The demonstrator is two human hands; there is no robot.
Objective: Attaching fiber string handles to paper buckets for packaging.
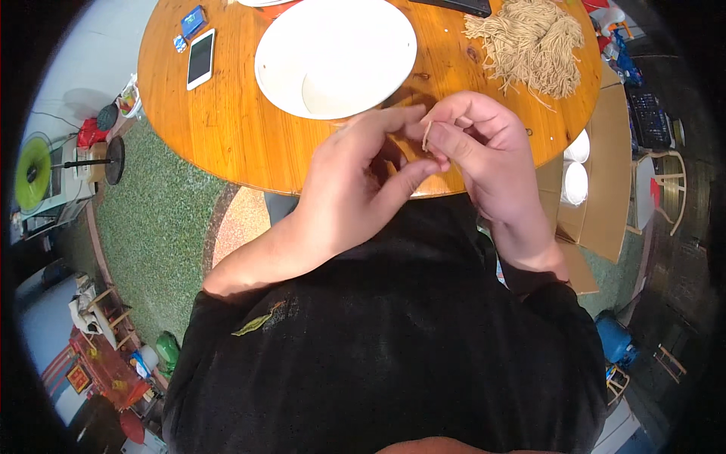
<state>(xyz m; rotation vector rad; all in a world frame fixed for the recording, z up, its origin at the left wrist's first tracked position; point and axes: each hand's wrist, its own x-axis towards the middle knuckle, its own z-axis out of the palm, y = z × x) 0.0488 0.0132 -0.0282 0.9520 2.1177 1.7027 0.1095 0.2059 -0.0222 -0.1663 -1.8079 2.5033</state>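
Wood tabletop (227, 136), two hands busy on the wearer's side of the white basin (344, 53).
R hand (491, 151) pinches a short tan strand (426, 136) betw. thumb & index, just off the basin's near R edge; L hand (340, 174) is half-curled, its tips close to the other's, can't tell if it grips the strand too. Tan bundle (533, 49) R of basin; phone (200, 59) & blue packet (193, 21) L of it. From where I stand, step in hand looks like fingertip work on one strand; next move prob. calls for a steady R pinch & light L fingers.
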